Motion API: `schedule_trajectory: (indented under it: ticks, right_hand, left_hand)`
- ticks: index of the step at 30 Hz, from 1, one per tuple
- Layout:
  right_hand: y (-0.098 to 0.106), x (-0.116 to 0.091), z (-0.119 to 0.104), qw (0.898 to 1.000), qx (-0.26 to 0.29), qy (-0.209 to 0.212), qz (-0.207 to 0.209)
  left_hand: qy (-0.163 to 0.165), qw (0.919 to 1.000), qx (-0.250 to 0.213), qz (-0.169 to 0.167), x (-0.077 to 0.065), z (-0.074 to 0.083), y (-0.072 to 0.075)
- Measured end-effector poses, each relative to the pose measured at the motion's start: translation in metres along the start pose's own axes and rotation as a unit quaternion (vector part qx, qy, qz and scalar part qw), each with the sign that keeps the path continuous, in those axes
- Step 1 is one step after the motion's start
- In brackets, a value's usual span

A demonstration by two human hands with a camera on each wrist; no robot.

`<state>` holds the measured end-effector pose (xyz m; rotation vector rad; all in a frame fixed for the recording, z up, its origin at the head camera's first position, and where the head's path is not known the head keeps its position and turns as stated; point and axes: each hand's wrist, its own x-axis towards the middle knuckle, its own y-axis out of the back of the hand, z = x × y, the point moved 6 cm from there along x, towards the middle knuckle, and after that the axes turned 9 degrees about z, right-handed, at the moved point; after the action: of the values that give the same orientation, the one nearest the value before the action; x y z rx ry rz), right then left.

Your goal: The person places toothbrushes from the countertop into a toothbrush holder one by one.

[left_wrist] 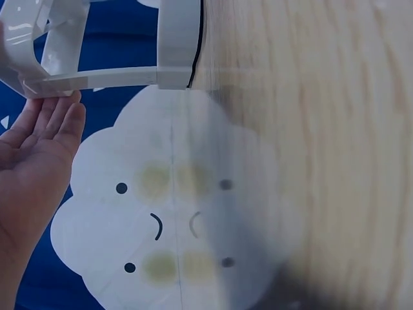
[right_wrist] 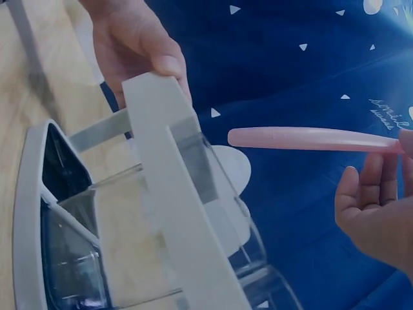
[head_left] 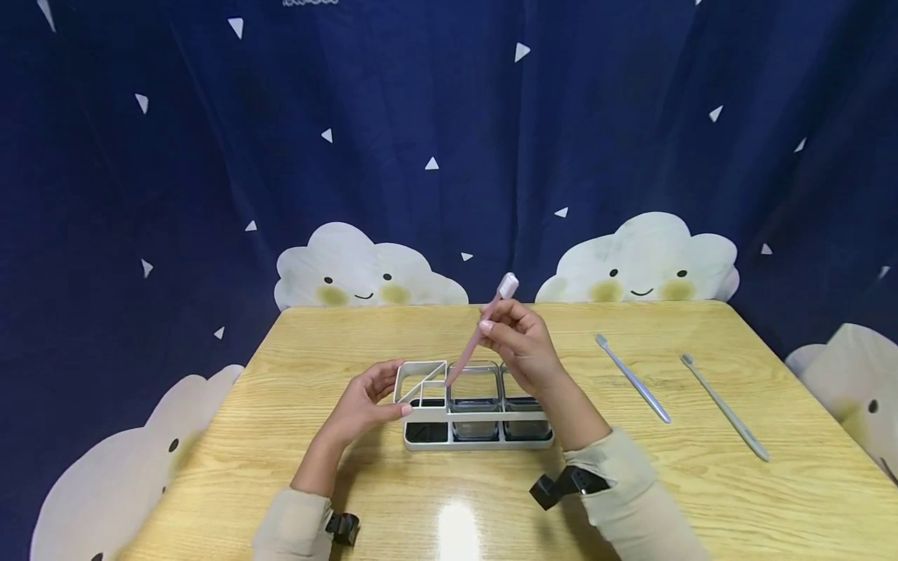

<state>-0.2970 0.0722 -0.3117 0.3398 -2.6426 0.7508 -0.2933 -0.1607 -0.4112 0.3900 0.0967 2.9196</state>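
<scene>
A white toothbrush holder (head_left: 479,446) with two clear cups (head_left: 475,405) stands on the table. Its left section has a divided top (head_left: 433,363). My left hand (head_left: 361,405) grips that left end, thumb at the front and fingers behind. With thumb and fingers, my right hand (head_left: 522,347) pinches a pink toothbrush (head_left: 468,351) near its head, bristles up. The brush slants, its handle end low over the holder, beside the divided section. In the right wrist view, the handle of the pink toothbrush (right_wrist: 290,138) is apart from the holder (right_wrist: 174,187).
To the right, a lilac-blue toothbrush (head_left: 634,380) and a grey-green toothbrush (head_left: 726,409) lie on the wooden table (head_left: 701,506). A dark blue curtain (head_left: 393,93) with white clouds hangs behind the table's far edge.
</scene>
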Motion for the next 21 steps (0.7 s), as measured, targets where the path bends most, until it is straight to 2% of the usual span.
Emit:
schedule_trajectory:
  ticks: [7,12,21]
  right_hand:
    - [0.001,-0.002,0.014,1.0,-0.004,-0.019,0.013]
    - [-0.001,-0.004,0.023,0.999,-0.019,-0.031,0.005]
    - [-0.005,-0.001,0.029,0.999,-0.04,-0.015,-0.004]
  left_hand:
    - [0.009,0.9999,-0.005,-0.004,0.0,-0.004,-0.001]
    - [0.007,0.9999,-0.012,-0.008,-0.002,-0.004,-0.001]
    - [0.003,0.9999,0.009,-0.01,0.001,-0.001,0.001]
